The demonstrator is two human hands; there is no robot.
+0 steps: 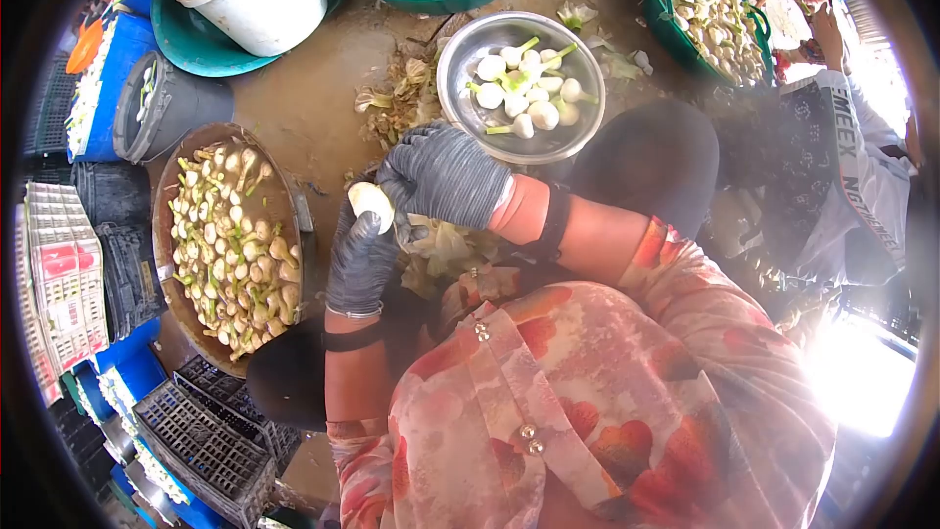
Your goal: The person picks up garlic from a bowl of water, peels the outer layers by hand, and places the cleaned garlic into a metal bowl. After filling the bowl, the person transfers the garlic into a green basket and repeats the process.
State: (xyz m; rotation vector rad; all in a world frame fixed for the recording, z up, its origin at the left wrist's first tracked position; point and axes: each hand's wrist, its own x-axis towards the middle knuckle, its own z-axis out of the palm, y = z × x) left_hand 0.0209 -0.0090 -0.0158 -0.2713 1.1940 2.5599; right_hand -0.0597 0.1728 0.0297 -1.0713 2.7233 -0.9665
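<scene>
A pale, peeled garlic bulb (pixel 372 206) is pinched in the fingers of my left hand (pixel 359 266). My right hand (pixel 446 176) is closed just above and beside the bulb, its fingers curled; what they hold, if anything, is hidden. Both hands wear dark grey gloves. Beyond the right hand, a metal bowl (pixel 454 44) holds several peeled bulbs with short green stems. To the left stands a brown basin (pixel 166 264) full of browner, unpeeled bulbs with stems. Loose skins (pixel 446 250) lie under my hands, and more dry peelings (pixel 406 98) lie on the ground beside the bowl.
Green tubs (pixel 441 2) of white bulbs stand at the back. A white bucket (pixel 259 5) rests in a green basin (pixel 201 44) near a dark grey bucket (pixel 162 108). Black crates (pixel 206 436) sit at lower left. Another person's arm (pixel 830 34) shows at upper right.
</scene>
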